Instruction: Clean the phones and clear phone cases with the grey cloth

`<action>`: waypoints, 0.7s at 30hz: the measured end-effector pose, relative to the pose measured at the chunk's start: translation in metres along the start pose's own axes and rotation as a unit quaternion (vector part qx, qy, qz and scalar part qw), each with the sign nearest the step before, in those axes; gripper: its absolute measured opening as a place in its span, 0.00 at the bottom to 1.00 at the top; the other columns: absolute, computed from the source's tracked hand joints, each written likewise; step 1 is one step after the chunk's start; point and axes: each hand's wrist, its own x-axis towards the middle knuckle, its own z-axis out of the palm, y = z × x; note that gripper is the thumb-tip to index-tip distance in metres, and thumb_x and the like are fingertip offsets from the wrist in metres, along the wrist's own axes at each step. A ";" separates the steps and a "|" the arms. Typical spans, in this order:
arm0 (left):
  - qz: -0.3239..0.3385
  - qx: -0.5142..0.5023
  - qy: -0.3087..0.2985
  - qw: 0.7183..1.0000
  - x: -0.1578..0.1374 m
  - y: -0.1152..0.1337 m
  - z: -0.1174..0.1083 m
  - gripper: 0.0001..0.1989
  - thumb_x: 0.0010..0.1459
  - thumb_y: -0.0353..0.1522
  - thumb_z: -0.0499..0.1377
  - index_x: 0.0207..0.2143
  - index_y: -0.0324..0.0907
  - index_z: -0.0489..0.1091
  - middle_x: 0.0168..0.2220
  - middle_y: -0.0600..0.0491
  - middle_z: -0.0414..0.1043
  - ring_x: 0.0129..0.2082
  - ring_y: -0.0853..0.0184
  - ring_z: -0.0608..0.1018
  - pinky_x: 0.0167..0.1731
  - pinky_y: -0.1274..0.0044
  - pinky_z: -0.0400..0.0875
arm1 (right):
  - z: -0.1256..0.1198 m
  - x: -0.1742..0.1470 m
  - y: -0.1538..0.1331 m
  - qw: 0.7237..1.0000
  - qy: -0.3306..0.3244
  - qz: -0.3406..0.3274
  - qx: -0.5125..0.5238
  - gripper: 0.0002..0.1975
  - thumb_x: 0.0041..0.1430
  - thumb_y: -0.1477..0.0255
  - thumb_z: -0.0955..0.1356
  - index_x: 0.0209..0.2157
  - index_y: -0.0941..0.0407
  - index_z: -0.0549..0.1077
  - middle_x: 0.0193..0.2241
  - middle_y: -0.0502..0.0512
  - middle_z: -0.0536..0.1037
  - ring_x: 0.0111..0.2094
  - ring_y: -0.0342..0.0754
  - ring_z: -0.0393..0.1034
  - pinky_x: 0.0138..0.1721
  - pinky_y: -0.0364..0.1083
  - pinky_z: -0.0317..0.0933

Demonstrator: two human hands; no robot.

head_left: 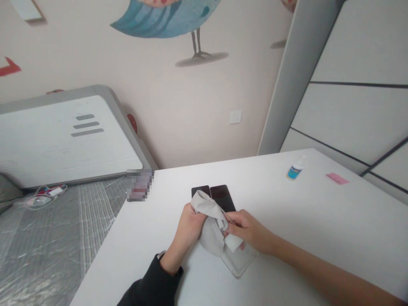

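Observation:
A light grey cloth (212, 238) hangs bunched and folded between my two hands over the white table. My left hand (189, 223) is closed on its left side, with the fingertips hidden behind the fabric. My right hand (251, 229) pinches the twisted right edge of the cloth. Just under the right fingers shows a small white flat piece (233, 242); whether the hand holds it too is unclear. Below lies a clear phone case (238, 265), partly covered. Behind the cloth a black phone (223, 196) lies beside another dark flat slab (200, 190).
A small white bottle with a blue label (293, 172) and a pink packet (337, 178) stand and lie on the right of the table (287, 263). A blurred-out item (140, 185) sits at the left edge. Beyond are a bed headboard (57, 140) and a plastic-covered mattress (63, 238).

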 end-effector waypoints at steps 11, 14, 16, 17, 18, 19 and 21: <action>-0.006 -0.049 0.013 0.999 0.000 -0.006 -0.001 0.16 0.46 0.40 0.68 0.33 0.37 0.77 0.30 0.49 0.80 0.31 0.62 0.78 0.32 0.76 0.69 | -0.003 0.003 0.009 0.997 0.076 -0.028 0.002 0.27 0.59 0.44 0.66 0.27 0.56 0.69 0.23 0.48 0.65 0.23 0.42 0.62 0.16 0.38 0.61; -0.005 -0.054 0.011 0.998 0.000 -0.007 0.001 0.16 0.46 0.40 0.68 0.33 0.37 0.77 0.31 0.49 0.81 0.33 0.60 0.79 0.33 0.76 0.70 | -0.003 0.003 0.008 0.995 0.092 -0.026 0.007 0.28 0.59 0.43 0.65 0.25 0.55 0.67 0.21 0.46 0.61 0.23 0.42 0.60 0.16 0.39 0.62; -0.008 -0.060 0.006 0.998 0.000 -0.007 0.001 0.16 0.46 0.40 0.68 0.32 0.37 0.76 0.31 0.49 0.81 0.32 0.61 0.79 0.33 0.75 0.70 | -0.002 0.003 0.006 0.995 0.101 -0.025 0.010 0.29 0.58 0.42 0.65 0.24 0.54 0.64 0.21 0.45 0.58 0.22 0.42 0.58 0.16 0.40 0.62; -0.010 -0.063 0.002 0.998 0.000 -0.008 0.002 0.15 0.46 0.40 0.68 0.32 0.37 0.76 0.31 0.49 0.81 0.31 0.62 0.78 0.33 0.75 0.70 | -0.002 0.003 0.005 0.994 0.105 -0.022 0.011 0.29 0.57 0.41 0.65 0.24 0.54 0.63 0.21 0.45 0.58 0.22 0.42 0.58 0.16 0.40 0.62; -0.010 -0.066 -0.002 0.998 0.000 -0.008 0.002 0.15 0.46 0.39 0.68 0.31 0.37 0.76 0.30 0.49 0.81 0.30 0.62 0.78 0.33 0.76 0.70 | -0.002 0.002 0.004 0.994 0.108 -0.020 0.011 0.30 0.57 0.40 0.65 0.23 0.54 0.62 0.21 0.45 0.58 0.22 0.42 0.57 0.16 0.40 0.62; -0.010 -0.066 -0.006 0.998 0.000 -0.008 0.003 0.15 0.46 0.40 0.68 0.31 0.37 0.76 0.30 0.49 0.81 0.30 0.63 0.78 0.33 0.76 0.70 | -0.002 0.002 0.003 0.994 0.110 -0.019 0.010 0.30 0.56 0.40 0.65 0.23 0.54 0.62 0.21 0.45 0.58 0.22 0.42 0.57 0.16 0.40 0.61; -0.010 -0.058 -0.017 0.998 -0.001 -0.006 0.003 0.16 0.47 0.40 0.68 0.32 0.37 0.77 0.30 0.49 0.80 0.30 0.63 0.77 0.32 0.76 0.69 | -0.002 0.003 0.002 0.993 0.114 -0.023 0.012 0.30 0.56 0.40 0.65 0.23 0.53 0.62 0.21 0.45 0.58 0.22 0.42 0.56 0.17 0.40 0.60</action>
